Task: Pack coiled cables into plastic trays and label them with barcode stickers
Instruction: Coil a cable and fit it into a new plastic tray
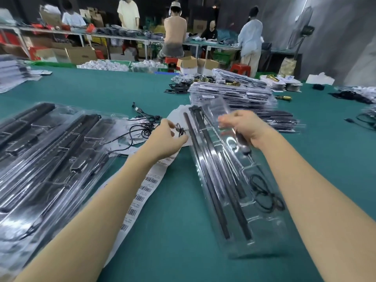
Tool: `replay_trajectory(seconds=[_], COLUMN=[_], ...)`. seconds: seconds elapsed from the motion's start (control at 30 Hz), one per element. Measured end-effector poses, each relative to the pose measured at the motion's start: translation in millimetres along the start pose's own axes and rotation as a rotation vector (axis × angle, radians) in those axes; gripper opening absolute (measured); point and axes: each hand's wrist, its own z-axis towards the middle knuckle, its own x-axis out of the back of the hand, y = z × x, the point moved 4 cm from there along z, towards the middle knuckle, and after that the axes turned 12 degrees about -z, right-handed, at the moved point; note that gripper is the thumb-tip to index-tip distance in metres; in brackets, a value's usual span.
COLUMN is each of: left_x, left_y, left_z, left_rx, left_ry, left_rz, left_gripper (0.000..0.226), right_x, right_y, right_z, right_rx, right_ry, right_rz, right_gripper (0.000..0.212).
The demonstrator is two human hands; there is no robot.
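- Where the green table (325,139) lies bare at centre: clear plastic tray (234,190), holding long black bars and a coiled cable (264,193).
- Left hand (168,137): pinches a small coiled cable (180,129) just beside the tray's far end.
- Right hand (242,127): fingers curled round the tray's far part; blurred.
- Barcode sticker strip (142,192): flat under the left forearm.
- Packed trays (50,159): stacked at left.
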Motion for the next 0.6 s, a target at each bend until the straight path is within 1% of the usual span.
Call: replay_trajectory(seconds=[0.07, 0.1, 0.2, 0.27, 0.33, 0.43, 0.53, 0.6], left_x=[-1.2, -1.5, 1.5, 6.9, 13.6, 24.9, 33.2, 34.4], left_y=[0.1, -0.1, -2.2, -4.5, -7.0, -12.0, -13.5, -6.2], left_z=[-1.8, -2.6, -0.7, 2.0, 4.6, 8.4, 9.9, 9.1], left_rx=[0.036, 0.036, -0.030, -0.064, -0.079, -0.086, -0.066, -0.163], left_ry=[-0.032, -0.042, -0.005, 0.049, 0.099, 0.167, 0.199, 0.212], left_rz=[-0.084, -0.096, 0.009, 0.079, 0.120, 0.230, 0.226, 0.236], left_gripper=[0.057, 0.056, 0.037, 0.028, 0.026, 0.028, 0.033, 0.037], right_x=[10.8, 15.6, 16.3, 5.3, -7.9, -26.9, -45.2, -52.1], right_y=[-30.7, -48.6, -105.9, -129.1, -127.9, -87.8, -30.9, 1.3], right_z=[-3.1, -4.8, -12.5, -19.4, -25.5, -36.7, -52.0, -61.2], right_rx=[0.103, 0.157, 0.373, 0.498, 0.558, 0.548, 0.545, 0.552], right_ry=[0.084, 0.126, 0.206, 0.257, 0.291, 0.293, 0.298, 0.272], right_rz=[-0.169, -0.275, -0.663, -0.936, -1.095, -1.168, -1.146, -1.075], right_gripper=[0.023, 0.026, 0.036, 0.029, 0.023, 0.027, 0.032, 0.033])
